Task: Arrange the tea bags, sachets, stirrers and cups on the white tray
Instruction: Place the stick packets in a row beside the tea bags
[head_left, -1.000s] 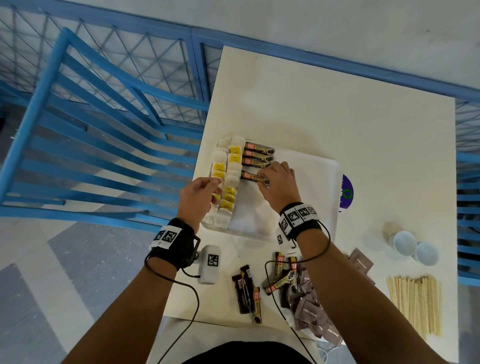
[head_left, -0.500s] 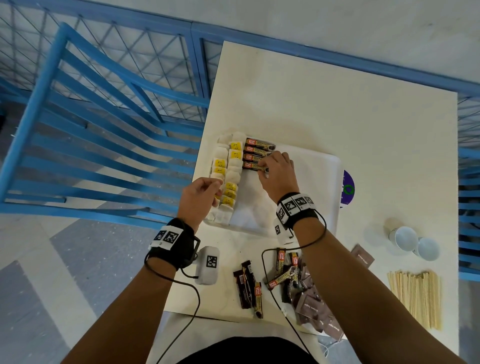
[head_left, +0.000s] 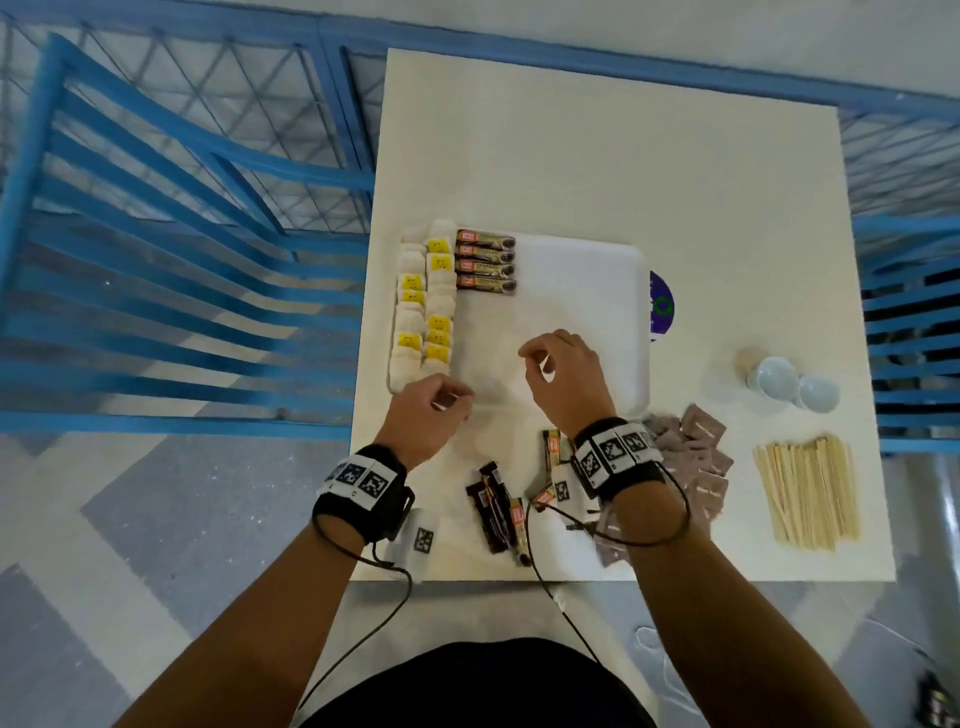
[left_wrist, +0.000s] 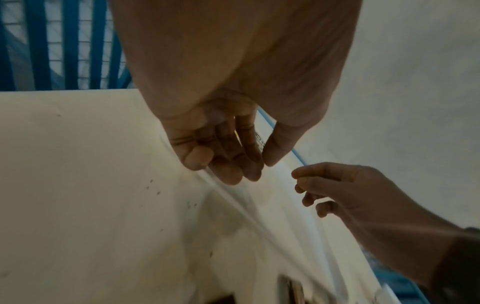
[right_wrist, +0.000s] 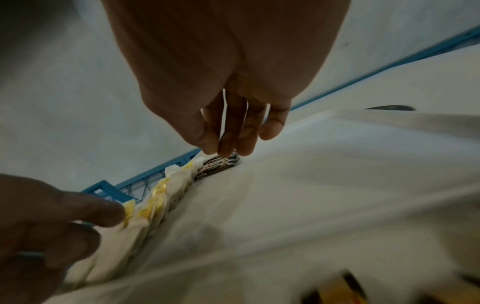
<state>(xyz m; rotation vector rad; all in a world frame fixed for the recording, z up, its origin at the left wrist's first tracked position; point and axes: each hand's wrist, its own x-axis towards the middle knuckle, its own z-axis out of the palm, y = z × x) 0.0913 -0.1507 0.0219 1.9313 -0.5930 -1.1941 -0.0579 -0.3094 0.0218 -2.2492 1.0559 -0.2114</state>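
two empty hands (head_left: 563, 376) above white tray (head_left: 587, 275)

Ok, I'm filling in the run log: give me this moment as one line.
left hand empty | right hand empty over white tray | four coffee sachets on tray | cups, stirrers off tray

Cream tabletop (head_left: 623, 156) seen from above, butted against a blue railing (head_left: 519, 49) with wire mesh along the far edge. Blue slatted chair (head_left: 156, 260) parked left of the tabletop, more blue slats (head_left: 914, 322) on the right. Purple disc (head_left: 662, 306) with a green mark lies flat on the tabletop, partly covered. Grey patterned floor (head_left: 156, 545) below.
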